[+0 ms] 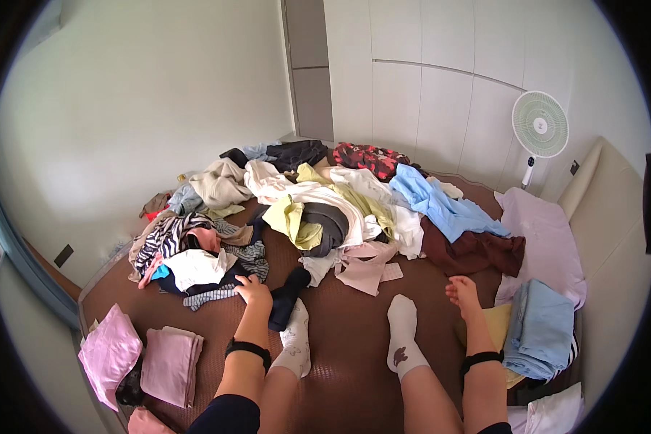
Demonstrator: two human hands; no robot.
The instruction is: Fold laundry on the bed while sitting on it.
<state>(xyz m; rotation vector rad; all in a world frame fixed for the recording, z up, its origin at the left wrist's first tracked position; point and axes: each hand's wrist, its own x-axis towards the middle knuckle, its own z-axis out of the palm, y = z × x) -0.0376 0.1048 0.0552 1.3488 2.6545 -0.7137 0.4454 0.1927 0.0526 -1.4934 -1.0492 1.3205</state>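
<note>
My left hand (253, 289) is over the near edge of a clothes heap, fingers apart and apparently holding nothing. Just beyond it lie a white garment (198, 268), a grey-and-white striped cloth (211, 297) and a zebra-print garment (168, 236). A dark sock-like piece (290, 298) rests right of that hand, against my socked left foot (294, 339). My right hand (463, 295) hovers above the bed with loosely curled fingers and nothing in it. Nearest to it is a dark maroon garment (469, 252), partly under a light blue shirt (445, 200).
The brown bed mat (352, 369) carries a large mixed heap with a yellow-green garment (287, 217). Folded pink cloth (171, 363) lies at left. Folded blue cloth (540, 331) lies at right before a lilac pillow (542, 238). A fan (540, 125) stands beyond the bed.
</note>
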